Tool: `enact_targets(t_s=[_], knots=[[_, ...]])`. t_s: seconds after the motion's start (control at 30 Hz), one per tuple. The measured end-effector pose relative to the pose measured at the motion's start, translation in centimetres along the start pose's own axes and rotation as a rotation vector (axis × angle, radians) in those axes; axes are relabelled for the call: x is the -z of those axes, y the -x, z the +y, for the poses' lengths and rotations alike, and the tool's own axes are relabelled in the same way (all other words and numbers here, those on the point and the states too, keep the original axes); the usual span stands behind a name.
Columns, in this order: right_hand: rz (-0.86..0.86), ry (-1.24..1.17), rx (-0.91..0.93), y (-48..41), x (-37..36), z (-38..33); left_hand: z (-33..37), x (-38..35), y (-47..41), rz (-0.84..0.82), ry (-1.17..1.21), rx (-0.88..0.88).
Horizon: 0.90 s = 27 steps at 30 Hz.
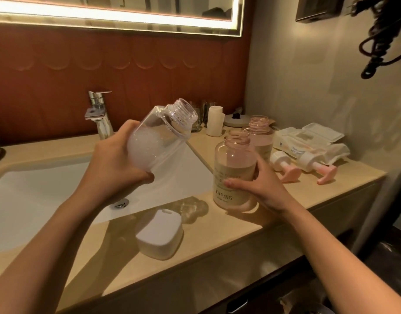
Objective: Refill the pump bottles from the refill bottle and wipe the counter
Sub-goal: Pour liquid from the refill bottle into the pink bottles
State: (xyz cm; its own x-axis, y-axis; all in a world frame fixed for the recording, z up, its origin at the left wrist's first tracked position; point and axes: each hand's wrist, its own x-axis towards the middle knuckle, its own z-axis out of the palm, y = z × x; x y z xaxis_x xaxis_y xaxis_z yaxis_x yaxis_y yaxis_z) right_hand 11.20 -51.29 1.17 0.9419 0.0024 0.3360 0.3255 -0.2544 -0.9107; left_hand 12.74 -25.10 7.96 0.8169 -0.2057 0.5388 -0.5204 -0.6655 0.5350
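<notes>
The left hand [118, 164] grips the tilted refill bottle [163, 132] (mouth toward two o'clock); the right hand [260, 186] clasps the uncapped pump bottle [233, 168] at its four o'clock.

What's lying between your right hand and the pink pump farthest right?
Another pink pump lies on the counter there, between the right hand and far pump; head view shows it.

The beige counter [217, 245] bears a white square cap [158, 234] near its front edge. The nearer pump bottle [231, 159] stands open, the farther pump bottle [261, 134] just behind it. Beside them lie two pump heads [283, 165] [315, 165] on their sides, with a wipes pack [308, 137] and a paper roll [214, 121] towards the back.
</notes>
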Motion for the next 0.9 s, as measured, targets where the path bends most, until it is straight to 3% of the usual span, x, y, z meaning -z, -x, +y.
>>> enact_targets(t_s=[0.2,0.43,0.67,0.9], knots=[[-0.086,-0.119,0.055,0.3,-1.1,0.5,0.4,-0.9,-1.6,-0.006,0.013,-0.034],[0.165,0.115,0.160,0.1,-2.9,0.2,0.9,-0.9,-3.6,-0.013,-0.048,-0.100],[0.095,0.032,0.104,0.2,-2.1,0.8,1.5,-0.7,-6.0,-0.043,-0.025,-0.191],[0.166,0.192,0.152,-0.3,-2.4,0.8,1.0,-0.9,-8.5,-0.048,-0.084,-0.285]])
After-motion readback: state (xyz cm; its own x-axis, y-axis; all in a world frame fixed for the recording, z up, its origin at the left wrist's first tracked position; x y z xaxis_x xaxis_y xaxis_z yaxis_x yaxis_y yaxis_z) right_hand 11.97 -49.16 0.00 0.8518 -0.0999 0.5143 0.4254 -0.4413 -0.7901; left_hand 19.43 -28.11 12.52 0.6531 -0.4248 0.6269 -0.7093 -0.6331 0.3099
